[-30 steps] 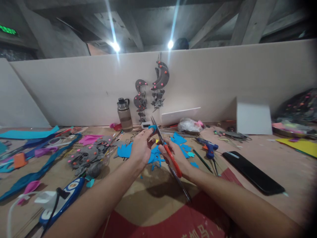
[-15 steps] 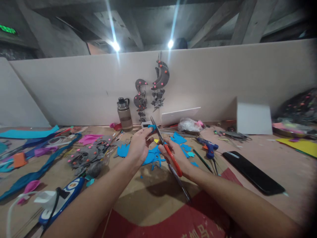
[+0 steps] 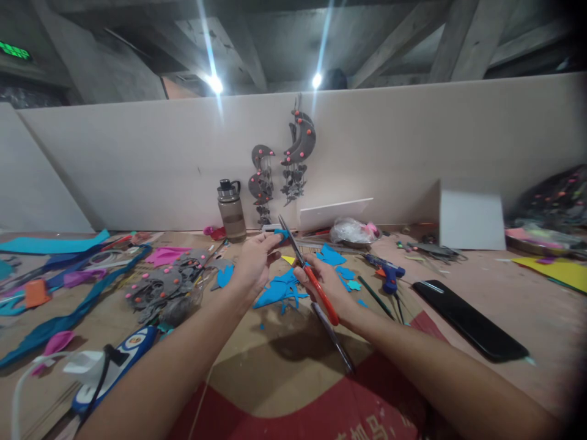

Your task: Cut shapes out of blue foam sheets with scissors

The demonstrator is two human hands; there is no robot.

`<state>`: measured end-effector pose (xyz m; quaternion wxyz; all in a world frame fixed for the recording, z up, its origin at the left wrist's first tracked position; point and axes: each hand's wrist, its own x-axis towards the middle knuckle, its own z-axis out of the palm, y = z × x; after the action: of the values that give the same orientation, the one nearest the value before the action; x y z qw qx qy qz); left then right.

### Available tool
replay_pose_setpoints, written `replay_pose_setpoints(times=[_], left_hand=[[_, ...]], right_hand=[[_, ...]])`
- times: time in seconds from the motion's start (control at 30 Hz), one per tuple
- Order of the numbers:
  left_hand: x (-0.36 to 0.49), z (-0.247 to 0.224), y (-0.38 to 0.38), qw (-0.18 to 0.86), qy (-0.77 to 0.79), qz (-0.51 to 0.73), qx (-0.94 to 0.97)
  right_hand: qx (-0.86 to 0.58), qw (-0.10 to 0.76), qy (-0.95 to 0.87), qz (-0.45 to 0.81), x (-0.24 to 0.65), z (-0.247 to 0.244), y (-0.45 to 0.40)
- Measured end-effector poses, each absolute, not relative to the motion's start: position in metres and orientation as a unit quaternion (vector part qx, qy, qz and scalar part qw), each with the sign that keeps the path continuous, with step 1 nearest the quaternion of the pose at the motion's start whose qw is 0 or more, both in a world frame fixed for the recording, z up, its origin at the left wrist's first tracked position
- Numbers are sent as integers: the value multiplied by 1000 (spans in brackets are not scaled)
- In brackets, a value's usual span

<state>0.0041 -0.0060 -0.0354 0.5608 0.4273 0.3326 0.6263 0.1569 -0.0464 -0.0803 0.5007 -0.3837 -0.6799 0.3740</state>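
A small blue felt piece (image 3: 281, 233) is pinched between the fingertips of my left hand (image 3: 257, 260). My right hand (image 3: 325, 284) grips the red-handled scissors (image 3: 320, 291), whose blades point up and away, their tips beside the blue piece. Beneath and between both hands, blue felt scraps (image 3: 277, 288) are spread on the cardboard (image 3: 257, 379). More blue scraps (image 3: 331, 254) lie just beyond my right hand. A long thin metal tool (image 3: 333, 337) rests on the cardboard below the scissors.
Right of my hands are a green pencil (image 3: 376, 297), a blue glue gun (image 3: 389, 275) and a black phone (image 3: 470, 319). Grey felt pieces (image 3: 165, 284) and a power strip (image 3: 114, 366) lie left. A bottle (image 3: 231, 211) stands at the back, near hanging grey moons (image 3: 300, 140).
My left hand has shifted slightly left and turned a little, still pinching the blue piece. The scissors have barely moved in my right hand.
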Motion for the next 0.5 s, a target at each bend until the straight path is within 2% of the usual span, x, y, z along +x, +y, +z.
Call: replay_pose_setpoints(times=[0.5], left_hand=[[-9,-28,0,541,374,583,477]], right_hand=[[-394,479,-684,385,158,-89,-40]])
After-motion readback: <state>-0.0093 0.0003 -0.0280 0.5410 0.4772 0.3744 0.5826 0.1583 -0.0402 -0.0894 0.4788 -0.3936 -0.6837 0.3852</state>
